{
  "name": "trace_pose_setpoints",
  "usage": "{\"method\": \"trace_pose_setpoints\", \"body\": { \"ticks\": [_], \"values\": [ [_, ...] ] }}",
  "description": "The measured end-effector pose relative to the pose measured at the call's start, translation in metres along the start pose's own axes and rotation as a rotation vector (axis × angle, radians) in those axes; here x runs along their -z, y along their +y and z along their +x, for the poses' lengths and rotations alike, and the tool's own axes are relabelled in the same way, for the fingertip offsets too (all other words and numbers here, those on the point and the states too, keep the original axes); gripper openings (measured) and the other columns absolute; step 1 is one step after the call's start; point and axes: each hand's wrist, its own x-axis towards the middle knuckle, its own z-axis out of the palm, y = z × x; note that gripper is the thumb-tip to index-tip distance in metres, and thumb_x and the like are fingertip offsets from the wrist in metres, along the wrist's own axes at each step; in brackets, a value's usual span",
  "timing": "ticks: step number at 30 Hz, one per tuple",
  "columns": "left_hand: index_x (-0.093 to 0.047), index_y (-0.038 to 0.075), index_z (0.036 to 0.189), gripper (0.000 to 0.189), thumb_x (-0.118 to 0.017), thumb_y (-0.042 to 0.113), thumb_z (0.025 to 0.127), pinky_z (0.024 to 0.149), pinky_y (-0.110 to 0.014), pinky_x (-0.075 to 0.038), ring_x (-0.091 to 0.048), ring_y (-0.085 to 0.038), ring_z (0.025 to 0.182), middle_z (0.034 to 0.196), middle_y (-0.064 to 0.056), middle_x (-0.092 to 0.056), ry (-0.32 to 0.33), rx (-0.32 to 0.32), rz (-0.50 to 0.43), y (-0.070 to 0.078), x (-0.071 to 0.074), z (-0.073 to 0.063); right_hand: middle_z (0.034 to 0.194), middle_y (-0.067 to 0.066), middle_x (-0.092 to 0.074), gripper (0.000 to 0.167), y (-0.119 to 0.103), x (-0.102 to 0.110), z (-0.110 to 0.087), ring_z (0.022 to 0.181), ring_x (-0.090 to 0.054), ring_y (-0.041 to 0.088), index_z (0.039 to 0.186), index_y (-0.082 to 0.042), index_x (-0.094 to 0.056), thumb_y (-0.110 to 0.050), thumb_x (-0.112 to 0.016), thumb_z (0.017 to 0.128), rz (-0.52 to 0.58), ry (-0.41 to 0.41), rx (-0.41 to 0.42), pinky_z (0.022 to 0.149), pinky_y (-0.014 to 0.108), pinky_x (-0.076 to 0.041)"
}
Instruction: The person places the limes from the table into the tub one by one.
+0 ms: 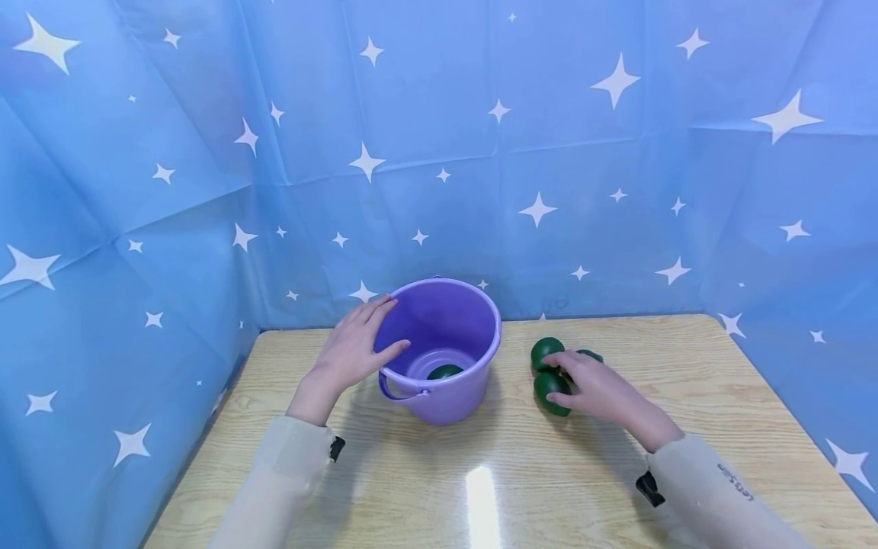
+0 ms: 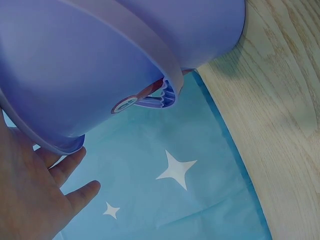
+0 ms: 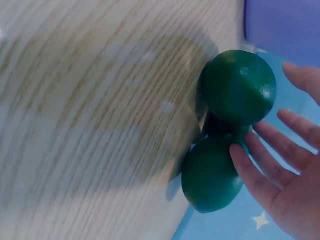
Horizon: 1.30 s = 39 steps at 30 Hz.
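A purple bucket [image 1: 456,400] stands on the table with a dark green fruit [image 1: 444,371] at its bottom. My left hand [image 1: 350,347] rests at the bucket's left rim, thumb over the opening and fingers extended along the edge. In the left wrist view, the fingers of the left hand [image 2: 35,195] lie beside the rim. Right of the bucket, my right hand [image 1: 593,385] reaches over a cluster of smooth dark green fruits [image 1: 552,393], lime-like in shape. The right wrist view has the spread right hand [image 3: 285,175] with one fingertip at the lower fruit [image 3: 212,175]; the thumb stands apart from the upper one [image 3: 240,87].
The bucket's handle [image 1: 398,396] hangs down at its front left. The table [image 1: 521,488] has a light wood grain and a bright reflection near the front. Blue cloth [image 1: 439,221] with white stars hangs behind and along both sides of the table.
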Motion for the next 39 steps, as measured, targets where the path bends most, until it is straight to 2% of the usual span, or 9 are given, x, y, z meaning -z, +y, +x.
{"method": "trace_pose_setpoints", "body": {
  "ticks": [10,21,33,39],
  "values": [
    [-0.031,0.018,0.157,0.081,-0.05,0.065,0.094,0.123,-0.056,-0.026,-0.029,-0.032,0.151,0.164,-0.004,-0.03,-0.001,0.003,0.004,0.0,0.0,0.0,0.13,0.023,-0.062,0.057,0.001,-0.006,-0.001,0.117,-0.062,0.04,0.134,-0.003,-0.058,-0.029,-0.077,0.087,-0.017,0.008,-0.009,0.091,0.056,-0.056],
    [-0.032,0.018,0.157,0.081,-0.05,0.065,0.093,0.123,-0.056,-0.027,-0.03,-0.033,0.151,0.164,-0.004,-0.031,-0.001,0.005,0.003,0.0,-0.001,-0.001,0.13,0.024,-0.062,0.055,0.0,-0.012,-0.001,0.118,-0.061,0.043,0.132,-0.005,-0.059,-0.028,-0.078,0.086,-0.024,0.0,-0.018,0.09,0.059,-0.055],
    [-0.033,0.018,0.156,0.081,-0.053,0.064,0.092,0.123,-0.055,-0.028,-0.031,-0.035,0.15,0.163,-0.005,-0.032,-0.004,0.012,0.011,0.002,0.001,0.001,0.128,0.025,-0.061,0.056,0.002,-0.018,-0.001,0.111,-0.064,0.041,0.129,-0.004,-0.059,-0.026,-0.081,0.083,-0.046,0.004,0.009,0.088,0.058,-0.056],
    [-0.034,0.018,0.156,0.081,-0.054,0.064,0.092,0.122,-0.054,-0.03,-0.033,-0.034,0.149,0.163,-0.006,-0.033,0.007,0.0,0.02,0.002,0.002,0.001,0.133,0.025,-0.059,0.057,0.0,-0.019,-0.001,0.116,-0.063,0.041,0.132,-0.004,-0.058,-0.025,-0.08,0.085,-0.042,-0.019,-0.017,0.092,0.059,-0.055]
  ]
}}
